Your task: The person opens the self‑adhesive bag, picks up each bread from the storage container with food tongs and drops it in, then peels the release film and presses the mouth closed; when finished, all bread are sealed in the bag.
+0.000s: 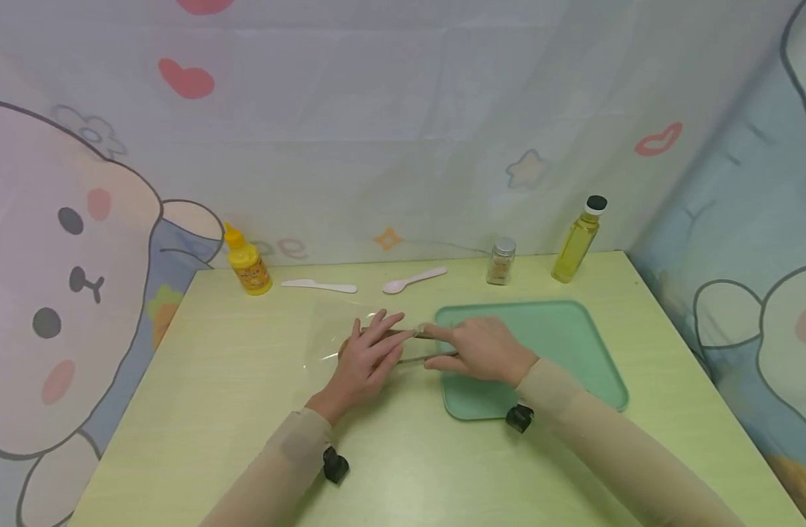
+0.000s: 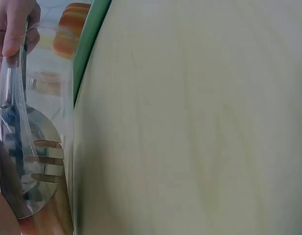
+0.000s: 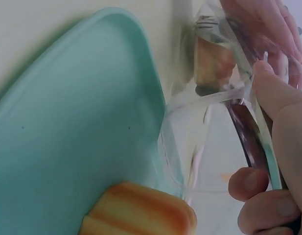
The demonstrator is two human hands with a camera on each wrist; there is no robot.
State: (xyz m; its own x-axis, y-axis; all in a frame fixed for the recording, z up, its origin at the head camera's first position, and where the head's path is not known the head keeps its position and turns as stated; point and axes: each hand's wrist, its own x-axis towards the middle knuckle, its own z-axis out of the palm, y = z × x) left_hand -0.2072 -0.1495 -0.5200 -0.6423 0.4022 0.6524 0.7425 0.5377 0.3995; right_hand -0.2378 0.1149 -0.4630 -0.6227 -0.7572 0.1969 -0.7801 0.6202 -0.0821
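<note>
Metal tongs (image 1: 413, 359) are gripped by my right hand (image 1: 484, 350), its fingers curled round the handles. Their slotted head (image 2: 45, 132) lies inside a clear plastic bag (image 3: 202, 105), by a browned piece of bread (image 3: 214, 63); whether it still clasps the bread cannot be told. My left hand (image 1: 362, 362) is spread over the bag and tongs with fairly straight fingers, its fingertips close to the bag's mouth and my right index finger. Another bread piece (image 3: 146, 210) sits on the green tray (image 1: 541, 329), hidden by my right hand in the head view.
Along the back of the table stand a yellow squeeze bottle (image 1: 249, 269), a white plastic knife (image 1: 319, 286), a pale spoon (image 1: 414, 279), a small jar (image 1: 501, 262) and an oil bottle (image 1: 577, 245). A printed cloth (image 1: 376, 110) hangs behind them.
</note>
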